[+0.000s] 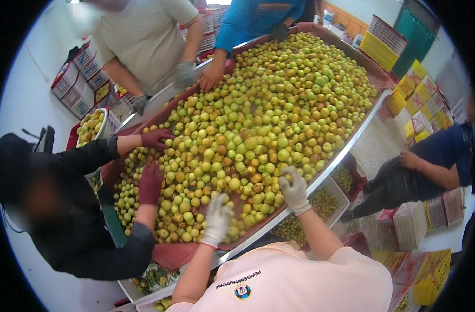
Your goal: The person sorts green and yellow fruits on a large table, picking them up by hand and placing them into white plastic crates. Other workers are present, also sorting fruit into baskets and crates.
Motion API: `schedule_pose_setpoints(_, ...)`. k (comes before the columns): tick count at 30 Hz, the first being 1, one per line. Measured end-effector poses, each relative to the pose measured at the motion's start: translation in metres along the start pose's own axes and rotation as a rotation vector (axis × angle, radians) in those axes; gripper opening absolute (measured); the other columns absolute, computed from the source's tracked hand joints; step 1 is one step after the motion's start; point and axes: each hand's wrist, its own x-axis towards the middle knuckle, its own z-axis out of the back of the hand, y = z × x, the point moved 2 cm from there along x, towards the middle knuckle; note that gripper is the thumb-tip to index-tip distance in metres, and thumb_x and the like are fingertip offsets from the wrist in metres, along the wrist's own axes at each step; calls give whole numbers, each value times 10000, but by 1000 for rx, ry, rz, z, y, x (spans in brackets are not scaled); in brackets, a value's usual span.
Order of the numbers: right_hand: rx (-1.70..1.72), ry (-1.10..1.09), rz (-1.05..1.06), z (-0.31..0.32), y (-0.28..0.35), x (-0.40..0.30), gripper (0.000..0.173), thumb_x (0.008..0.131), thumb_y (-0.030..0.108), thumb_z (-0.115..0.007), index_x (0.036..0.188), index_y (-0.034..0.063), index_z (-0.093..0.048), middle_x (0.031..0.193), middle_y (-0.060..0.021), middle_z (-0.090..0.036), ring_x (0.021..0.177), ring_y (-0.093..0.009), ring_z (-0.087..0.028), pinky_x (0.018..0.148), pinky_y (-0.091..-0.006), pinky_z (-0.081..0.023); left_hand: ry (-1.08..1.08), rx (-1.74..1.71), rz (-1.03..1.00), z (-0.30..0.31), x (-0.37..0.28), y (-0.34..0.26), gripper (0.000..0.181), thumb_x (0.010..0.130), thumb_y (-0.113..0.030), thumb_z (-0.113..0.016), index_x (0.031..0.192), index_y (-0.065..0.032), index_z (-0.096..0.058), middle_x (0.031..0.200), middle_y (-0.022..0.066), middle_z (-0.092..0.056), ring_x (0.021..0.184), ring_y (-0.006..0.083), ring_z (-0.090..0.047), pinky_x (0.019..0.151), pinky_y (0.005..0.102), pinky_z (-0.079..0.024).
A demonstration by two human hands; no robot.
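A large sorting table with a raised rim [340, 150] and red cloth lining bears a deep layer of small round green, yellow and brownish fruits [237, 132], perhaps jujubes. My left hand [217, 223], in a whitish glove, is over the fruits by the near edge; blur hides whether it grips one. Farther right, my right hand [294, 190], gloved alike, has its fingers curled around a brownish fruit [288, 177]. Between my hands, a small patch of the lining shows among the fruits.
At left, a person in black reaches in with maroon gloves [149, 183]. Two people stand across the table, one with a bare hand [211, 77] on the fruits. Another stands at right. Below the near rim are fruit-filled trays [340, 199]; stacked crates [411, 224] stand at right.
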Motion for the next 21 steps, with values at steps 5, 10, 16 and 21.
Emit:
schedule_pose_setpoints(5,167,323,275,-70,54,-44,298,867,231,-639,1116,69,-609,1024,-116,-653,950,-280,-643,817,-367,-513,452,-2224,604,-26,-27,-42,530,993,-525,-419,1300,-110,-543,1238,62,-611,1190,274,-545,1039,435,-428)
schedule_pose_setpoints(10,189,673,520,-84,94,-53,206,837,182,-655,1013,74,-646,985,-121,-648,938,-323,-615,851,-402,-483,105,-2251,932,-4,-40,-32,452,1004,-498,-406,1087,-102,-606,1158,102,-611,1124,276,-564,943,415,-499)
schedule_pose_setpoints(16,-171,95,363,-24,22,39,195,867,122,-629,1041,35,-640,979,-148,-655,932,-321,-617,854,-387,-488,-91,-1688,685,0,-92,14,471,986,-494,-465,1135,-49,-506,1128,103,-566,1096,238,-531,1029,397,-409)
schedule_pose_setpoints(21,-404,-220,-276,55,-104,105,343,930,284,-516,1179,80,-633,1226,-153,-589,1112,-304,-580,970,-393,-457,-311,-2162,869,24,-94,0,394,947,-400,-591,1115,-60,-484,1090,39,-559,1118,187,-500,1052,423,-375)
